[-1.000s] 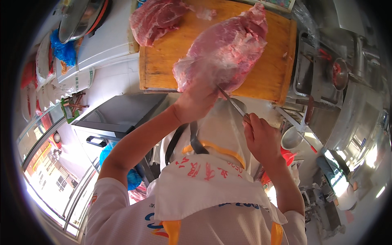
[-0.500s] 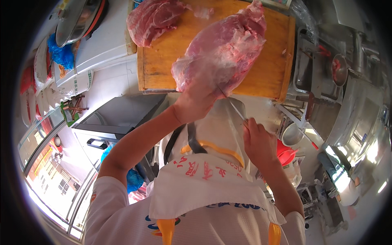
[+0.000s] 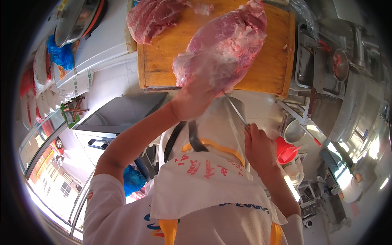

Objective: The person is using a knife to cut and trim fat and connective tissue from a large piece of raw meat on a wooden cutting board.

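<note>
A large piece of raw meat [image 3: 224, 47], pink with pale fat, lies slantwise on a wooden cutting board [image 3: 271, 61]. My left hand [image 3: 194, 100] grips its near end; a blur hides part of the fingers. My right hand [image 3: 260, 145] is closed round the handle of a knife [image 3: 236, 109], most of the handle hidden in the fist. The thin blade slants up and left, its tip at the meat's near edge, just right of my left hand. A second piece of raw meat [image 3: 153, 18] rests at the board's far left.
On the right stand a metal tray [image 3: 302, 77], a cleaver [image 3: 313, 100] and a metal bowl [image 3: 340, 65]. Lower down are another metal bowl [image 3: 294, 131] and a red plastic container [image 3: 287, 151]. A white counter [image 3: 102, 36] with a glass lid [image 3: 77, 20] is on the left.
The knife has drawn slightly back from the meat, with its tip now nearer the edge. My right hand has dropped a little. My left hand stays at the meat's near end.
</note>
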